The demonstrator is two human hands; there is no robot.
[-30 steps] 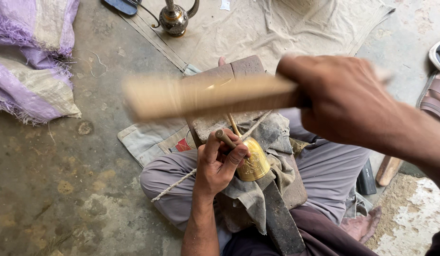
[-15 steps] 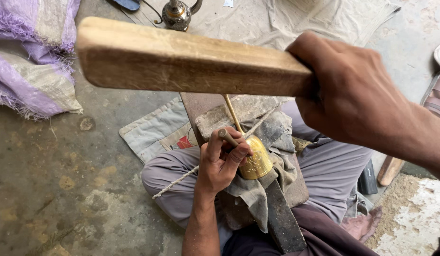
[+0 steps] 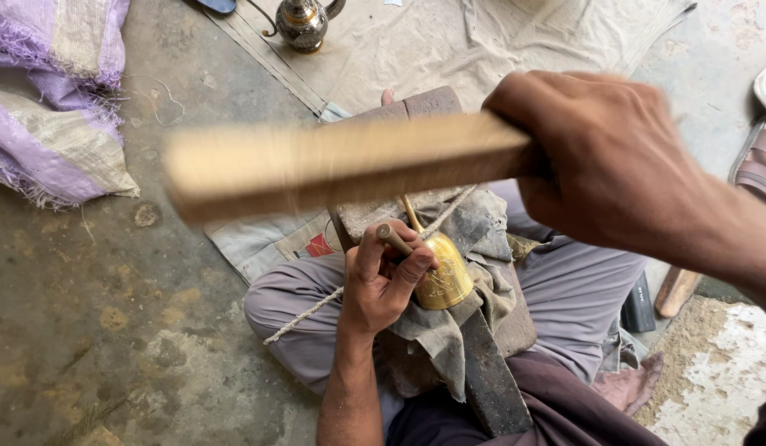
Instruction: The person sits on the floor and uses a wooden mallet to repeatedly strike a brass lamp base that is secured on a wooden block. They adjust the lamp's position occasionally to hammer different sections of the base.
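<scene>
Right hand clamped on wooden mallet, now blurred and lower than half a second ago, nearer the punch. Left hand closed around punch, unmoved, tip against brass bell. Bell wedged in grey cloth on lap, over dark block.

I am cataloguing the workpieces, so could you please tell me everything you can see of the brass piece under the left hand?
The brass piece is a shiny, golden, bell-shaped vessel with fine engraved patterns on its flared body and a thin neck or rod pointing up and away. It lies tilted on a dirty grey cloth over a dark metal bar across the person's lap. The left hand rests against its side and holds a small punch near it; whether the tip touches is hidden. The wooden mallet, blurred, is above it.
</scene>
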